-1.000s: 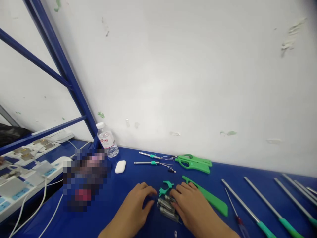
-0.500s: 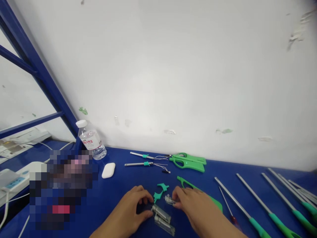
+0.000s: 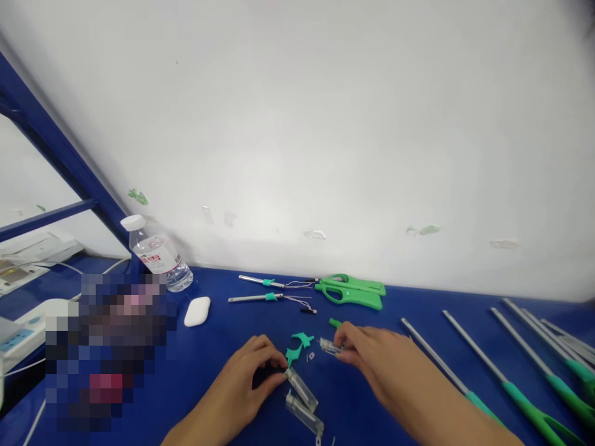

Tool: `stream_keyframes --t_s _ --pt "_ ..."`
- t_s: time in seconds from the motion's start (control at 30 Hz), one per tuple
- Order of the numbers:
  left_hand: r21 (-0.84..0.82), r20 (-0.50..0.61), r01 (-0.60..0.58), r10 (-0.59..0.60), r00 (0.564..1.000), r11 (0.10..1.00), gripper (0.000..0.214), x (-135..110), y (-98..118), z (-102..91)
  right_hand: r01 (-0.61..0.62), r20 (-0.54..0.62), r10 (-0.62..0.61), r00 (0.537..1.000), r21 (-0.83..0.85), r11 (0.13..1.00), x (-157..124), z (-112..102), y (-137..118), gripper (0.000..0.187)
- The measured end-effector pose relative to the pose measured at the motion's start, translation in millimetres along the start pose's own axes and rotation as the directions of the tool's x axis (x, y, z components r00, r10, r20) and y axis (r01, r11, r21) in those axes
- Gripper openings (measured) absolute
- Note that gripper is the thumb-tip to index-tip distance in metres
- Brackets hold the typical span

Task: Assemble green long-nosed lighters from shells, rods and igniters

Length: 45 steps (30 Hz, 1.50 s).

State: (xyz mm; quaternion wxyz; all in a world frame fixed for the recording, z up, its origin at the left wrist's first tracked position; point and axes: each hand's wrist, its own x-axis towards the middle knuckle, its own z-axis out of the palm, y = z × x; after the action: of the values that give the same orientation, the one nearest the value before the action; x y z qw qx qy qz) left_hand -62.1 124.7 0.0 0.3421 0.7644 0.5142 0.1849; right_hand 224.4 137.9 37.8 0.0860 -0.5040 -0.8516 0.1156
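White wall (image 3: 297, 124) is met along the far edge by a blue surface (image 3: 199, 353), with a blue metal frame (image 3: 60, 145) slanted across the far left. Between thumb and fingers of the right grip (image 3: 372, 353), a small clear casing (image 3: 329, 345) is pinched, its free end pointed left. The left grip (image 3: 251, 375) is curled, with thumb and fingertips brought to the far end of a clear tube (image 3: 302, 391); whether it is grasped or only touched cannot be told. Just nearer, a second clear tube (image 3: 304, 416) is laid on the surface, roughly alongside the first. Two turquoise clips (image 3: 303, 339) are placed between the hands, beside a tiny metal bit (image 3: 312, 356). Farther back, two metal tubes with turquoise collars (image 3: 253, 298) are set out, their thin wires trailed to the right, and green handles (image 3: 360, 291) are stacked close to the wall. Another green piece (image 3: 334, 323) is mostly hidden by the right hand. Along the right side, long metal rods with turquoise-green handles (image 3: 474, 350) are spread slantwise. At far left, a water bottle (image 3: 160, 255) is stood near a white case (image 3: 197, 311), and a power strip (image 3: 16, 341) is seen at the left edge.
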Motion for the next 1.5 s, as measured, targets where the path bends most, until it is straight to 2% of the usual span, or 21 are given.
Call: stream_keyframes --t_s 0.2,0.37,0.57,0.67,0.8,0.97,1.13,1.23,1.37,1.5 --pt "-0.006 -0.038 0.013 -0.014 0.999 1.0 0.008 3.7 -7.5 -1.0 -0.007 0.001 0.007 1.0 -0.001 1.0 -1.1 -2.2 -1.6 0.014" --pt "-0.047 -0.08 -0.015 0.011 0.997 0.999 0.013 5.2 -11.8 0.0 -0.022 0.014 0.021 1.0 0.015 1.0 0.5 -1.7 -5.7 0.015" --pt "-0.156 -0.233 -0.011 -0.026 0.972 0.988 0.021 3.3 -7.3 -2.7 -0.028 -0.014 0.029 0.999 0.086 0.996 -2.3 -4.5 -8.9 0.03" --pt "-0.246 -0.293 -0.06 -0.015 0.956 0.967 0.034 5.2 1.1 -0.7 -0.031 -0.021 0.034 0.999 0.144 0.989 -7.4 -4.4 -10.9 0.024" --pt "-0.371 -0.236 -0.088 -0.002 0.972 0.925 0.034 16.2 21.8 5.6 -0.04 -0.049 0.054 0.997 0.256 0.966 -17.2 3.2 -16.7 0.016" --pt "-0.507 -0.16 -0.056 -0.031 0.987 0.86 0.038 33.3 39.0 19.9 -0.066 -0.124 0.126 0.984 0.406 0.912 -26.1 28.3 -15.9 0.013" --pt "-0.593 -0.092 0.008 -0.078 0.993 0.805 0.056 33.2 34.0 35.0 -0.042 -0.183 0.153 0.971 0.5 0.865 -28.9 56.7 -5.4 0.016" --pt "-0.6 -0.065 0.001 -0.051 0.997 0.8 0.059 27.8 31.8 38.8 -0.007 -0.206 0.137 0.969 0.531 0.847 -29.5 67.4 -3.7 0.02" --pt "-0.578 -0.111 -0.051 -0.017 0.994 0.814 0.053 23.2 30.8 38.8 0.086 -0.22 0.04 0.975 0.537 0.839 -30.6 71.6 -5.3 0.024" --pt "-0.581 -0.11 -0.02 -0.054 0.992 0.814 0.044 20.7 28.6 35.7 0.159 -0.254 -0.026 0.967 0.52 0.839 -33.4 69.8 -6.3 0.021"
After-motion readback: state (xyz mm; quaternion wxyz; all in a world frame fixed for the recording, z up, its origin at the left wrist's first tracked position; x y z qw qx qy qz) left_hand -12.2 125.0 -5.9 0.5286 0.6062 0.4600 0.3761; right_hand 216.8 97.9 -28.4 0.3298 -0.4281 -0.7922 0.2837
